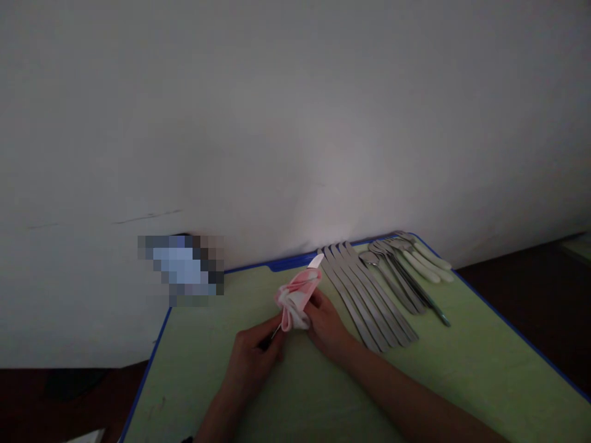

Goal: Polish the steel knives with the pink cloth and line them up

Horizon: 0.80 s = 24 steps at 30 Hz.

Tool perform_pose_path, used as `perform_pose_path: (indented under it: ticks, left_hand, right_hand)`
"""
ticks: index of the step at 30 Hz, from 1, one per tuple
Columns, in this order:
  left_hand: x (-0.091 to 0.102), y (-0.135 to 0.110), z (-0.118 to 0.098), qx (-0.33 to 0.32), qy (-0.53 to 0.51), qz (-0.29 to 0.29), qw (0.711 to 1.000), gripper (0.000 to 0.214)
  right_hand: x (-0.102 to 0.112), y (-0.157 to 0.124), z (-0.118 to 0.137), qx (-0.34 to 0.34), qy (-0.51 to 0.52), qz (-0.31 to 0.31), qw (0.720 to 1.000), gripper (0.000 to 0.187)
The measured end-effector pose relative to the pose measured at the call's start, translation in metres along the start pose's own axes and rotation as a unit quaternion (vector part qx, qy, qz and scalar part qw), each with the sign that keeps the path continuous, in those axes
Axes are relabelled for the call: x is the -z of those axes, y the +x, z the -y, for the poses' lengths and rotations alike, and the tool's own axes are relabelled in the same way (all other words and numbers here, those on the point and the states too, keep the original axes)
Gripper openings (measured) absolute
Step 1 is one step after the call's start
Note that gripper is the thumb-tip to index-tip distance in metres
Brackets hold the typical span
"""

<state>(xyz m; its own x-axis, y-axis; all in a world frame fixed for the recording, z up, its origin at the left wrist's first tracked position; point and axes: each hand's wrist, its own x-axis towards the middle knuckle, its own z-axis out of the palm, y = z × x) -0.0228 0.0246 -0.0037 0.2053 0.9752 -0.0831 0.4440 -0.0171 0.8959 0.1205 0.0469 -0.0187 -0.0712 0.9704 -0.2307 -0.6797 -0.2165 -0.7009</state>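
Observation:
My left hand [255, 357] is closed on the dark handle of a knife [316, 261], whose pale blade tip sticks out beyond a pink and white cloth [298, 299]. My right hand [327, 325] is closed on that cloth, which is wrapped round the blade. Both hands hover just above the green table top [462, 369], near its far edge.
To the right of my hands lies a row of several metal knives [369, 301], then several spoons and forks [397, 271], some with white handles [431, 261]. The table has a blue rim [286, 263] and stands against a white wall. Dark floor lies on both sides.

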Motion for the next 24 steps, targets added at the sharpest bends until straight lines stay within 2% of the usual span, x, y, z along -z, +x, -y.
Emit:
perform_pose_path:
  ticks: [3,7,13,20,24]
  left_hand:
    - [-0.0022,-0.0012,-0.0005,0.009,-0.029,0.019,0.999,0.034]
    - [-0.0032,-0.0038,0.0018,0.038,-0.119,0.038,0.992,0.038]
    - [0.0046,-0.0060,0.0014,0.041,-0.201,0.080,0.975,0.046]
    - [0.0040,-0.0025,-0.0007,0.055,-0.126,0.083,0.987,0.037]
    - [0.0017,-0.0014,0.0000,0.071,-0.118,0.069,0.988,0.039]
  right_hand:
    - [-0.0005,0.0012,-0.0017,0.016,0.028,-0.014,0.999,0.025]
    - [0.0014,0.0041,-0.0014,0.008,0.082,-0.023,0.996,0.017]
    - [0.0048,0.0087,0.0028,0.009,0.129,-0.032,0.991,0.016]
    - [0.0020,0.0064,0.0072,-0.034,0.092,0.034,0.995,0.015]
    - [0.0003,0.0040,0.0067,-0.040,0.096,0.044,0.994,0.014]
